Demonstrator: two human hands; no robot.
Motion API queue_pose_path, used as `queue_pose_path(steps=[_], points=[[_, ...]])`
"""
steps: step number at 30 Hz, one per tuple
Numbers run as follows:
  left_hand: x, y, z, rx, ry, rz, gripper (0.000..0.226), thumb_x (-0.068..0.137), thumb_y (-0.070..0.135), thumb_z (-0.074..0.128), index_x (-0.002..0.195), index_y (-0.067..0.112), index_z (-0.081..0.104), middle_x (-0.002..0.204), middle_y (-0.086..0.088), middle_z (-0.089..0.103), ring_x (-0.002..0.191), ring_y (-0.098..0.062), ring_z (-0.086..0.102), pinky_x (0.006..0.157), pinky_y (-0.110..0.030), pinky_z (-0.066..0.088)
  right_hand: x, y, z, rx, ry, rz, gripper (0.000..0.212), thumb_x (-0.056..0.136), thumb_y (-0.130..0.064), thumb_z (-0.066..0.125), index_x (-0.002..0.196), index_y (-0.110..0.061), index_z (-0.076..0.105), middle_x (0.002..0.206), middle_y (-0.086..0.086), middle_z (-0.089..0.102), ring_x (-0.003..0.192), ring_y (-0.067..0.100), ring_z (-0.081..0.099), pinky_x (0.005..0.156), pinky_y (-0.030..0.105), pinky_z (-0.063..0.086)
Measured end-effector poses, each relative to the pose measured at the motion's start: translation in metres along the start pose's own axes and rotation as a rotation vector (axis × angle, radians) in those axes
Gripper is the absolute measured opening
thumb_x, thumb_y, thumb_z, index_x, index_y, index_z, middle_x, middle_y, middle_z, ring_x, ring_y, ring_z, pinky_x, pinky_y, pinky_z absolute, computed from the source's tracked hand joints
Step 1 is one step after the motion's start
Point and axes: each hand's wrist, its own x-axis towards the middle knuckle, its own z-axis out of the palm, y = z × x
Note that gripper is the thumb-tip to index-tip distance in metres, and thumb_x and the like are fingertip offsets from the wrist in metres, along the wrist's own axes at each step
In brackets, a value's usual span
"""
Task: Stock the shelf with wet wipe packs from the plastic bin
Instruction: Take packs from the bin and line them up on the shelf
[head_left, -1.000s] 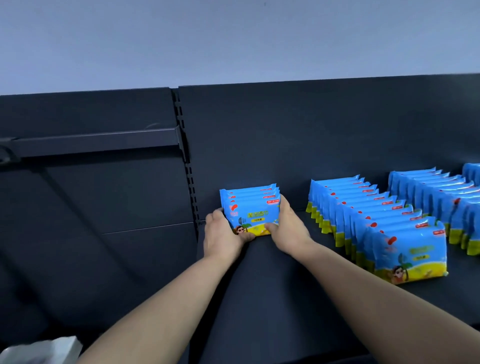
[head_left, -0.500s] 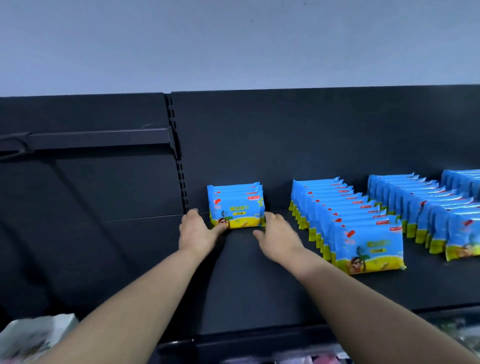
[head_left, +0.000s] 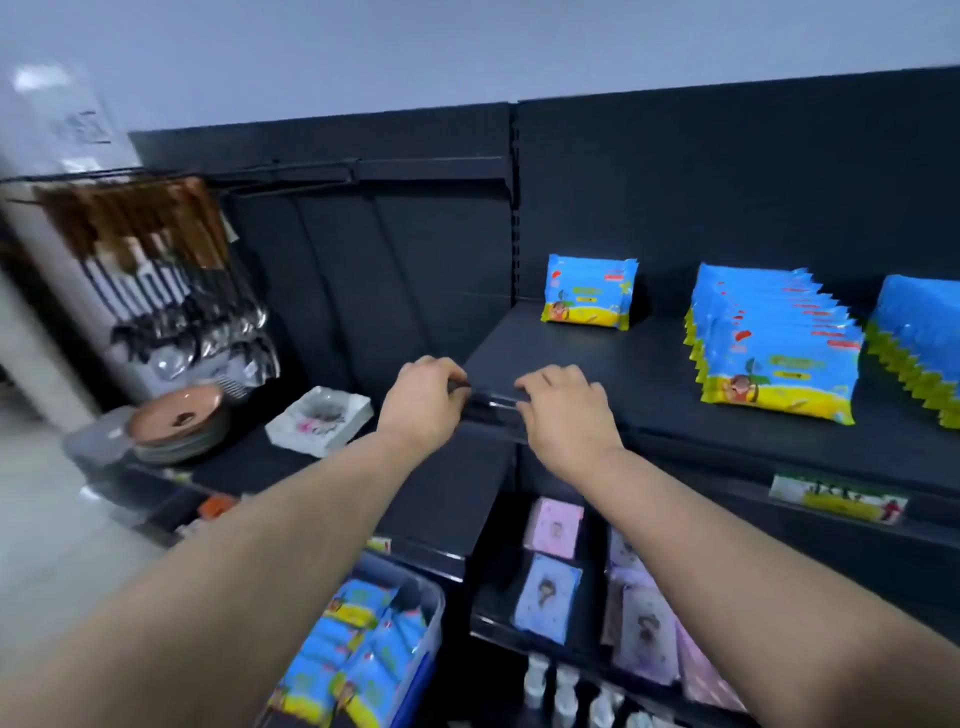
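Observation:
A small stack of blue and yellow wet wipe packs (head_left: 588, 292) stands upright at the back left of the dark shelf (head_left: 597, 374). Two longer rows of the same packs, one (head_left: 774, 343) in the middle and one (head_left: 919, 343) at the right edge, stand further right. My left hand (head_left: 423, 402) and my right hand (head_left: 569, 410) hover empty, fingers loosely curled, over the shelf's front left corner, well short of the stack. Below, the plastic bin (head_left: 423, 631) holds several more packs (head_left: 358, 654).
Stacked brown plates (head_left: 179, 423) and a white dish (head_left: 319, 415) sit on a lower shelf to the left. Packaged cutlery (head_left: 171, 291) hangs above them. Pink and purple packets (head_left: 550, 561) fill the shelf beneath. A price label (head_left: 836, 501) marks the shelf front.
Both hands have let go of the small stack and drawn back to the shelf's front edge. My view has swung down and left, and the bin and lower shelves are now in sight.

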Motion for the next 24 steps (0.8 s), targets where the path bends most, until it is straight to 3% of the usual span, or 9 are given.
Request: queue_pose_path(steps=[5, 11, 17, 24], points=[[-0.072, -0.041, -0.039, 0.123, -0.038, -0.141, 0.022, 0.089, 0.022, 0.062, 0.111, 0.019, 0.065, 0.119, -0.004, 0.058, 0.112, -0.023, 0.053, 0.089, -0.034, 0.046, -0.039, -0.057, 0.015, 0.086, -0.057, -0.164, 0.031, 0.098, -0.029, 0.044, 0.129, -0.024, 0.05, 0.13, -0.001, 0.048, 0.122, 0.023, 0.039, 0.094, 0.039, 0.035], [-0.143, -0.111, -0.063, 0.284, -0.254, -0.299, 0.025, 0.086, 0.018, 0.059, 0.111, 0.018, 0.066, 0.115, -0.008, 0.063, 0.108, -0.03, 0.056, 0.09, -0.039, 0.048, -0.076, -0.117, 0.057, 0.18, -0.216, -0.232, 0.03, 0.099, -0.029, 0.044, 0.128, -0.026, 0.05, 0.131, -0.003, 0.047, 0.123, 0.021, 0.039, 0.095, 0.038, 0.036], [-0.191, -0.185, -0.063, 0.29, -0.435, -0.457, 0.024, 0.088, 0.016, 0.058, 0.111, 0.017, 0.063, 0.116, -0.008, 0.064, 0.106, -0.028, 0.058, 0.089, -0.037, 0.049, -0.095, -0.166, 0.115, 0.129, -0.38, -0.19, 0.026, 0.097, -0.025, 0.046, 0.122, -0.026, 0.053, 0.124, 0.0, 0.05, 0.118, 0.022, 0.042, 0.092, 0.038, 0.037], [-0.207, -0.278, -0.044, 0.256, -0.611, -0.436, 0.031, 0.091, 0.018, 0.058, 0.121, 0.013, 0.058, 0.125, -0.007, 0.061, 0.116, -0.025, 0.055, 0.09, -0.03, 0.043, -0.102, -0.205, 0.179, 0.027, -0.552, -0.004, 0.034, 0.092, -0.022, 0.051, 0.126, -0.026, 0.051, 0.128, 0.0, 0.051, 0.122, 0.022, 0.043, 0.096, 0.037, 0.036]])
